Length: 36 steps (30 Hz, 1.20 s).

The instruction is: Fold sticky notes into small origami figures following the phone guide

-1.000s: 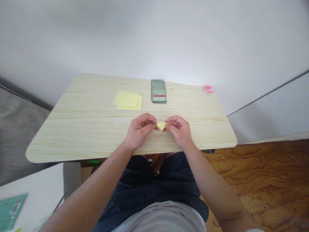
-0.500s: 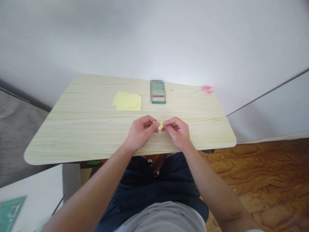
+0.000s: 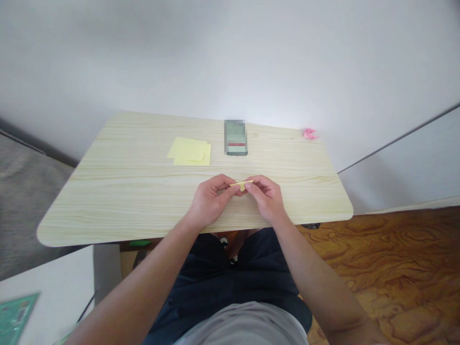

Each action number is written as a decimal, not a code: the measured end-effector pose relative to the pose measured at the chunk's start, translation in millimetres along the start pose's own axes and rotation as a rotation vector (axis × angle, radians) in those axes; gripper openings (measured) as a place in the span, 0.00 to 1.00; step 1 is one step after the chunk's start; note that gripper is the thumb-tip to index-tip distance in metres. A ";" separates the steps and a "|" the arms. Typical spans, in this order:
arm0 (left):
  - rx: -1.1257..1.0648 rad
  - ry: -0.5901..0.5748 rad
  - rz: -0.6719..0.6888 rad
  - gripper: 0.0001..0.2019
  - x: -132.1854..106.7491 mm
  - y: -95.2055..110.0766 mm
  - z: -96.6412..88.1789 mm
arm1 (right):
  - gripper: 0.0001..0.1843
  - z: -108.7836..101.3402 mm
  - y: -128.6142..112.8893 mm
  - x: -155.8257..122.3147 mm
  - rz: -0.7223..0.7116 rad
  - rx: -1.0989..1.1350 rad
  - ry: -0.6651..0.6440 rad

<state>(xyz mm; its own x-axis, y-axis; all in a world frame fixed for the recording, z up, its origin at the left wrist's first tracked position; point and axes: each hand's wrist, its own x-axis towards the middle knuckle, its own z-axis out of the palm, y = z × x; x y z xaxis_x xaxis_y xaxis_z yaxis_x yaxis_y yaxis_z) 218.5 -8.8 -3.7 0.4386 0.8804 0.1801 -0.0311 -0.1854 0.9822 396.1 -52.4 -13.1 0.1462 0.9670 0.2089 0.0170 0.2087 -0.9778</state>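
Note:
Between my fingertips, over the front middle of the wooden table, is a small folded piece of yellow paper. Its upper edge runs straight across, and a narrower part points down between my thumbs. My left hand pinches its left side, thumb in front. My right hand pinches the right side in the same way. Fingers partly cover the paper, so its full shape is hidden. Beyond my left hand, flat yellow paper sheets overlap on the table.
A phone, its screen blurred, lies near the back edge. A crumpled or folded pink paper piece rests at the back right corner. At lower left a white surface carries a green packet. A wall stands behind the table.
The yellow paper has turned in my fingers, now showing a long thin upper edge. My right thumb has come onto its front. The flat sheets, phone and pink piece stay put.

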 end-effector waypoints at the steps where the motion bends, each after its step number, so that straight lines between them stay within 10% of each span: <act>1: -0.007 -0.002 0.001 0.10 0.0 -0.6 -0.1 | 0.08 0.2 -0.1 0.0 0.002 0.009 0.000; 36: 0.091 -0.014 -0.043 0.12 3.1 1.1 -3.2 | 0.13 0.9 0.5 0.1 -0.011 -0.215 0.132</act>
<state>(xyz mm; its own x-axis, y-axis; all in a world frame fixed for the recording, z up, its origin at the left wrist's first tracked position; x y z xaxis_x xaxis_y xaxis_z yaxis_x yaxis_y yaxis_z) 216.9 -4.9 -1.9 0.4502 0.8824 0.1368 0.0693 -0.1873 0.9799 395.2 -52.0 -13.6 0.2729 0.9342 0.2298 0.2275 0.1694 -0.9589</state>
